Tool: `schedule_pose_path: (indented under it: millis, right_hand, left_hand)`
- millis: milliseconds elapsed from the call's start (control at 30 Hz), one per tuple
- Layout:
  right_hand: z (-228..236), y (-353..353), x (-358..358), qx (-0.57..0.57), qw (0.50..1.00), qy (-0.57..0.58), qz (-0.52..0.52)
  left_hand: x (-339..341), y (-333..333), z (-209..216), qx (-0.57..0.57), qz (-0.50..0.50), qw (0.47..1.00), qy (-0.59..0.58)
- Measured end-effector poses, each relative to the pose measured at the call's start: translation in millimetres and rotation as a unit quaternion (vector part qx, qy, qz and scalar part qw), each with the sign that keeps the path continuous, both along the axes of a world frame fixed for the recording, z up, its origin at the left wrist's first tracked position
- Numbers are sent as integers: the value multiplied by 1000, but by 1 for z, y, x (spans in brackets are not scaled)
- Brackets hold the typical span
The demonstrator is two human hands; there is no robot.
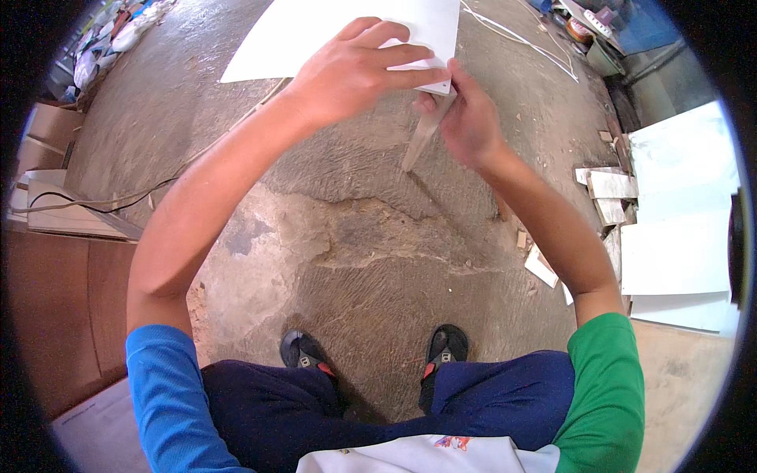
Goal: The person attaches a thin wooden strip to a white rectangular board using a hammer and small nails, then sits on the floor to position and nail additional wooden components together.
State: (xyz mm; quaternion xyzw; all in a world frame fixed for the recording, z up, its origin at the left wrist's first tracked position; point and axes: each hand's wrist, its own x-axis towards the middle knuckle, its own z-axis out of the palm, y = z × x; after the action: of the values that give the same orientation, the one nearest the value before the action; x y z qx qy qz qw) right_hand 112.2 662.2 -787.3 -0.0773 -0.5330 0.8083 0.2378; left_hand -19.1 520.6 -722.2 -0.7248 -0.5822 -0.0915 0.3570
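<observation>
A white flat panel reaches in from the upper edge, its near right corner between my two hands. My left hand lies over the panel near that corner, fingers stretched out and slightly apart across its top. Below the same corner, a pale wooden leg-like strip slants down toward the floor. My right hand is closed around the upper part of this strip, with its thumb up against the panel's edge. Whether the strip is joined to the panel, I cannot tell.
Rough concrete floor lies under my feet. White boards and wood offcuts are at the right. Brown panels stand at the left, near a cord. Thin white strips lie at the upper right.
</observation>
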Motion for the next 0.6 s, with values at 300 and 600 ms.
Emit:
schedule_pose_path:
  millis: [300,600]
  right_hand:
    - [-10,-9,6,99,994,21,-47]
    - [4,-33,9,13,994,2,-109]
  left_hand:
    - [-2,-3,-11,55,-12,998,32]
    - [-7,-16,-22,103,2,993,49]
